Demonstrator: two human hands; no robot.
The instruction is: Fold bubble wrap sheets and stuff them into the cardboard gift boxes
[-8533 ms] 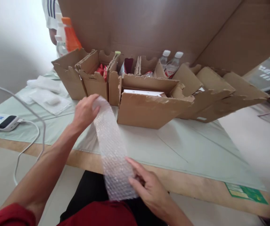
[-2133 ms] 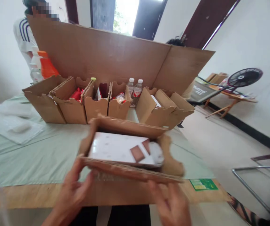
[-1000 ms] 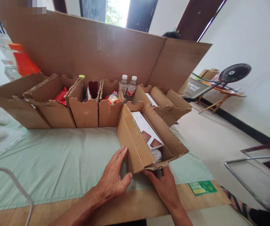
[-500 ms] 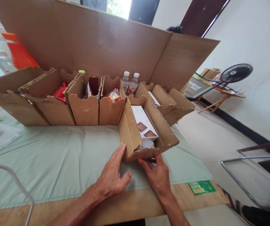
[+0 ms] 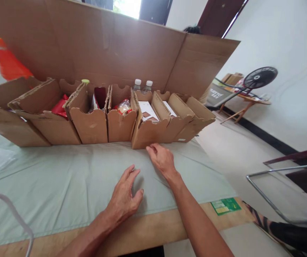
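A row of open cardboard bins (image 5: 150, 134) stands along the table. My right hand (image 5: 162, 157) is at the lower front edge of the bin holding a white box with brown pictures (image 5: 147, 110). Its fingers are curled against the bin's front, with nothing visible inside them. My left hand (image 5: 125, 192) is over the cloth, nearer to me, open with thumb and fingers apart. It touches no bin. Other bins hold a red packet (image 5: 60, 106), a dark red and white package (image 5: 99, 98), a clear and red wrapped snack (image 5: 123, 107) and another white box (image 5: 169, 108).
A tall cardboard panel (image 5: 132, 50) stands behind the bins, with two white-capped bottles (image 5: 148, 86) before it. Light green cloth (image 5: 70, 178) covers the table. A grey cable (image 5: 14, 210) lies at left. A fan (image 5: 260, 77) and a metal-framed chair (image 5: 266, 203) are at right.
The bin with the white box has moved back into the row, away from me. My right hand has moved forward with it; my left hand has come off its side.
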